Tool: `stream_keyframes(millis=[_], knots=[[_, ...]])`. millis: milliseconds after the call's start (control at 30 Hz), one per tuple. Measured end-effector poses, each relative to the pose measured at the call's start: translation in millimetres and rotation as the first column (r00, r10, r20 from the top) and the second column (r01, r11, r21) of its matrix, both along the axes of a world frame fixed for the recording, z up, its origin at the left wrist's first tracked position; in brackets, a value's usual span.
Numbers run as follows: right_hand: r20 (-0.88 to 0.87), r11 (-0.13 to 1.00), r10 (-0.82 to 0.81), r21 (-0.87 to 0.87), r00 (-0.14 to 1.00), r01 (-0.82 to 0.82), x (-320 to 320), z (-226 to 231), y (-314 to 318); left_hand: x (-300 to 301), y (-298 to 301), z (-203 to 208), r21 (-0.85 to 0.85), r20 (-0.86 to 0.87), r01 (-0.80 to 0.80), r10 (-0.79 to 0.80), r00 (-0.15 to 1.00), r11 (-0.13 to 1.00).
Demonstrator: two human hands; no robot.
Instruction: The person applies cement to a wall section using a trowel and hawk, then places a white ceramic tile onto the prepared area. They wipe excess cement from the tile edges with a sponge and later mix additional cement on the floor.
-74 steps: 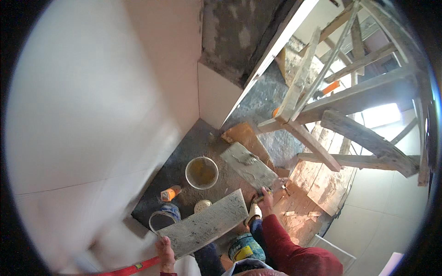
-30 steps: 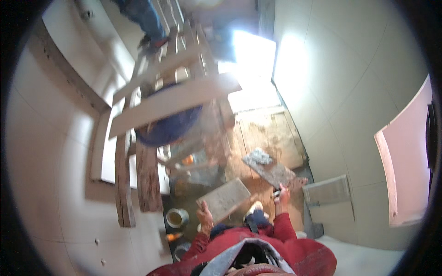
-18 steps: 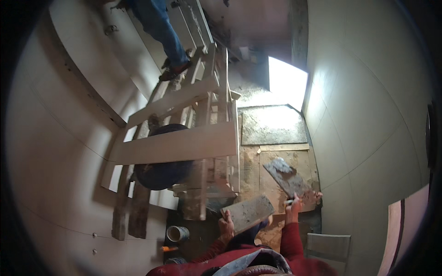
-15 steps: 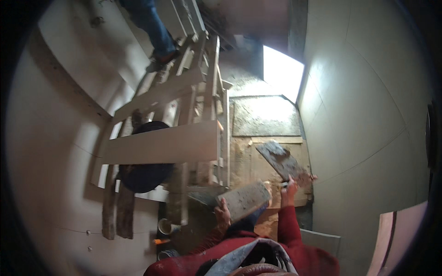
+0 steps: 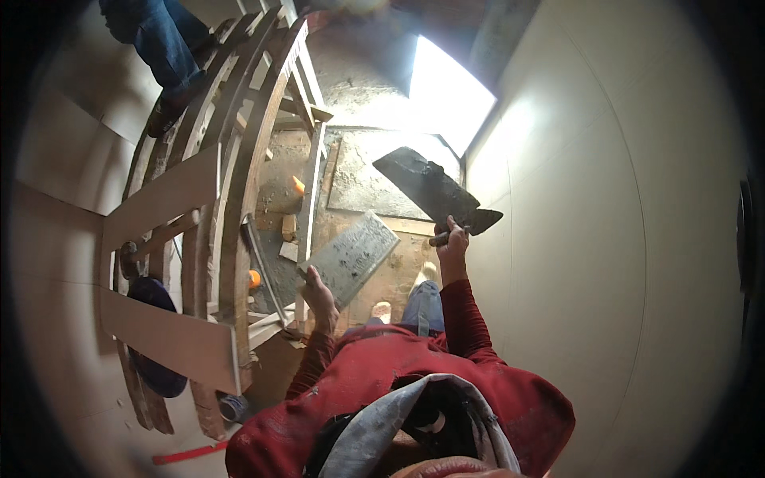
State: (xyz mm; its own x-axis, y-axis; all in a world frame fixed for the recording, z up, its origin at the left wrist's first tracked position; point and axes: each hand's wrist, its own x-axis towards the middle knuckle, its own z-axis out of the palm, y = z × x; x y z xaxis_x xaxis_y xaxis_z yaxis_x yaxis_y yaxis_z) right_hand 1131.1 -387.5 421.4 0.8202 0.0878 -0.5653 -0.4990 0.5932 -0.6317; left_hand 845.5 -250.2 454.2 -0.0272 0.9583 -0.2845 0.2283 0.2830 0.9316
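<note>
My left hand [image 5: 320, 299] is closed on the near left edge of a rectangular tile [image 5: 355, 259], held tilted in front of my body. Its upper face is grey and spotted with mortar. To the right, my right hand [image 5: 453, 243] grips a trowel [image 5: 426, 183] with a long dark blade covered in dark grey mortar. A smaller pointed dark piece [image 5: 484, 221] sticks out beside the hand on the right; I cannot tell whether it is a second tool. Tile and trowel are apart.
At left stands a wooden plank platform [image 5: 259, 151] carrying two pale tile strips [image 5: 171, 331] and a dark round tub [image 5: 151, 291]. Another person's jeans-clad leg [image 5: 163, 48] is on it. A smooth wall [image 5: 566, 239] rises close at right. A mortar-stained board [image 5: 374, 171] lies on the floor ahead.
The view has turned, so the platform sits farther left. Both hands have moved forward, away from my body, keeping hold of the tile and the trowel.
</note>
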Motion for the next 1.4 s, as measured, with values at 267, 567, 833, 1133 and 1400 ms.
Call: stream_keyframes(millis=[267, 567, 833, 1133, 1400], knots=[[0.268, 0.954, 0.295, -0.022, 0.917, -0.3, 178.5, 34.3, 106.6, 158.0, 67.8, 44.2, -0.011, 0.116, -0.135, 0.136, 0.984, 0.991], [0.281, 0.941, 0.285, 0.102, 0.917, -0.323, 369.9, 39.4, 296.6, 329.5, 195.6, 24.2, -0.052, 0.045, -0.273, 0.275, 0.96, 0.961], [0.125, 0.958, 0.267, 0.068, 0.955, -0.277, 505.1, 71.6, 460.7, 494.3, 393.8, 39.1, 0.117, -0.164, -0.047, 0.066, 0.984, 0.992], [0.041, 0.981, 0.184, 0.062, 0.982, -0.186, 690.7, 41.0, 596.0, 673.2, 583.3, 24.7, 0.011, -0.174, -0.042, 0.044, 0.984, 0.999], [0.021, 0.985, -0.038, -0.167, 0.999, 0.041, 832.1, -10.2, 648.2, 821.7, 717.3, 61.2, 0.028, -0.294, 0.08, -0.069, 0.953, 0.996]])
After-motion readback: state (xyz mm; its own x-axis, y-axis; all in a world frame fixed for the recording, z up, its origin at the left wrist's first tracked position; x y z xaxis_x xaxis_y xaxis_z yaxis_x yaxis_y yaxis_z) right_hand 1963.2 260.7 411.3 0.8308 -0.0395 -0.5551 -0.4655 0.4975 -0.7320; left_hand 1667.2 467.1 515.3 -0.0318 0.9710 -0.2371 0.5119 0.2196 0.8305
